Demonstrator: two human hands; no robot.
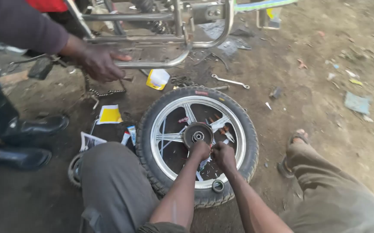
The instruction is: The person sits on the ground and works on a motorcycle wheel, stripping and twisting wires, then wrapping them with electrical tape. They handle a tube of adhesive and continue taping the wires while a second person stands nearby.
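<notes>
**Both hands at the wheel hub**

Head view: the left hand is curled into a loose fist and rests against the lower edge of the hub, at the centre of the wheel that lies flat on the dirt. Whether it grips anything I cannot tell. The right hand sits just beside it, touching or nearly so, fingers bent down between the spokes; what it holds, if anything, is hidden. The tyre rings both hands. Beyond them, well apart, a spanner lies on the ground. Farther up and to the left, another person's hand rests on a metal frame, fingers spread over the tube. That person's black boots stand far to the left.
</notes>
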